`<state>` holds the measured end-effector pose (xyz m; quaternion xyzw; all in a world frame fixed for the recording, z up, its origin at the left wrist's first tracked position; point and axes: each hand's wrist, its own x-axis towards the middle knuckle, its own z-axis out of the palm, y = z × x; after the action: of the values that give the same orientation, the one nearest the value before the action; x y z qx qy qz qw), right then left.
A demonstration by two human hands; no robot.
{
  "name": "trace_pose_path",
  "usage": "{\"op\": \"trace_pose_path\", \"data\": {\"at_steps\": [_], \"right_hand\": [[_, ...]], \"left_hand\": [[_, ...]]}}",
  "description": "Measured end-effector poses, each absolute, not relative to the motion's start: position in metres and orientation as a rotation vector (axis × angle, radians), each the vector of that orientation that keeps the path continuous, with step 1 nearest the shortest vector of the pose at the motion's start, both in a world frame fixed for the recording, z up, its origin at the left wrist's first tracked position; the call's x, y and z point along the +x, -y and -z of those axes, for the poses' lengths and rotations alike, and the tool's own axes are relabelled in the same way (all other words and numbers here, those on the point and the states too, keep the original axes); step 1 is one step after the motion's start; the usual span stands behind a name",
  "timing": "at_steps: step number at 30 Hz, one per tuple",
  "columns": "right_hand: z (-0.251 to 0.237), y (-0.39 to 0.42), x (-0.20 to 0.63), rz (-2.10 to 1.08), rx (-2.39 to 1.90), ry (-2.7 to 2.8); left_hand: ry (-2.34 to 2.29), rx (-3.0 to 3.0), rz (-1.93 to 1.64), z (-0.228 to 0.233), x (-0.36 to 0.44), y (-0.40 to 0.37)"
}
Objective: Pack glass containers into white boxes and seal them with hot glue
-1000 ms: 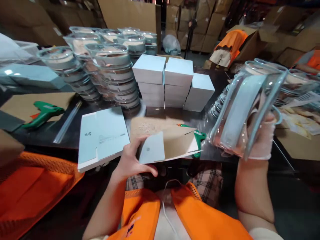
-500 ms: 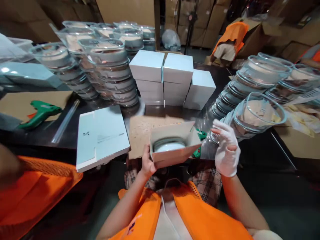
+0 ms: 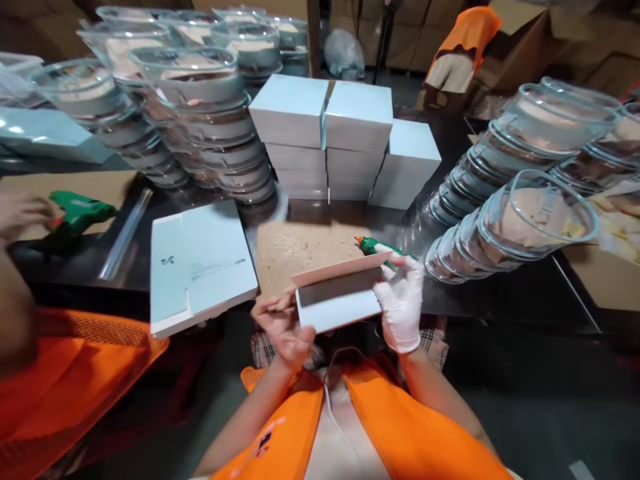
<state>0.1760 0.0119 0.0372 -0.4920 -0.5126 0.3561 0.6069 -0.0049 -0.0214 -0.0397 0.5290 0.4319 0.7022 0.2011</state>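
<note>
Between my hands is a white cardboard box [image 3: 340, 307], tilted toward me, with a flap standing up along its far side. My bare left hand [image 3: 285, 330] grips the box's left end, thumb at the near corner. Gloved in white, my right hand [image 3: 401, 303] holds the right end with bent fingers. What lies inside the box is hidden now. A green glue gun [image 3: 380, 247] with an orange tip lies just beyond the box, partly covered by my right hand. Under it all is a brown cardboard sheet [image 3: 300, 247] spotted with glue.
A flat white box [image 3: 200, 260] lies to the left, near a clear tube [image 3: 125, 233]. A co-worker's hand [image 3: 23, 217] is at another green glue gun [image 3: 80, 213]. White boxes [image 3: 325, 140] are stacked ahead, flanked by glass-dish stacks [image 3: 205, 127] and leaning dishes [image 3: 515, 227].
My right hand has come in from the right and taken hold of the box. The box has tipped, and the round dish seen inside is hidden. A co-worker's hand has appeared at left.
</note>
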Motion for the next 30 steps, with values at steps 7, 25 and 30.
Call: {"op": "trace_pose_path", "data": {"at_steps": [7,25,30], "right_hand": [[-0.05,-0.009,0.211,-0.852,-1.312,1.322],[-0.007,-0.023,0.26,-0.931,-1.656,1.006],[-0.005,0.013,0.247,-0.914,-1.462,1.256]], "left_hand": [[-1.143,1.913,-1.83,0.028,-0.031,0.01],[-1.419,1.688,-1.719,0.036,-0.039,0.039],[-1.43,1.713,-1.535,0.025,-0.012,0.035]]}}
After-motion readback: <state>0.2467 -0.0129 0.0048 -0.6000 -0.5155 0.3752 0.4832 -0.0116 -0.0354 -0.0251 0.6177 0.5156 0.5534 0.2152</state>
